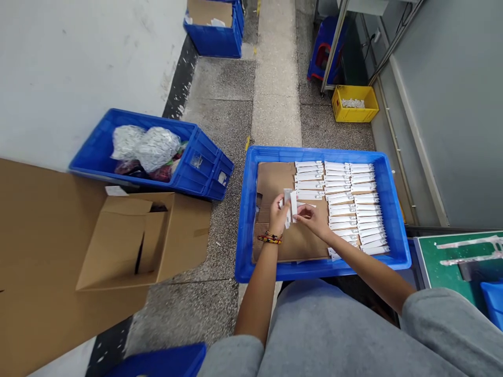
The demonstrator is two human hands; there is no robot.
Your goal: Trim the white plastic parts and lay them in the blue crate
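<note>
My left hand (278, 215), with a beaded bracelet at the wrist, is closed around a few slim white pieces (287, 201) held upright. Close beside it, the thumb and fingers of my right hand (310, 219) pinch the edge of another white strip (294, 205). Both hands are over the left half of a blue crate (245, 220) lined with brown cardboard (273, 180). To the right, several narrow white pieces (338, 209) lie flat in columns on that cardboard. Exactly what these pieces are is too small to tell.
At left stand a blue bin (196, 157) with plastic-wrapped bundles and an open cardboard box (184, 235). Ahead are another blue bin (214, 42) and a yellow crate (349, 114) by a metal-legged table. A green board (451, 272) lies at right.
</note>
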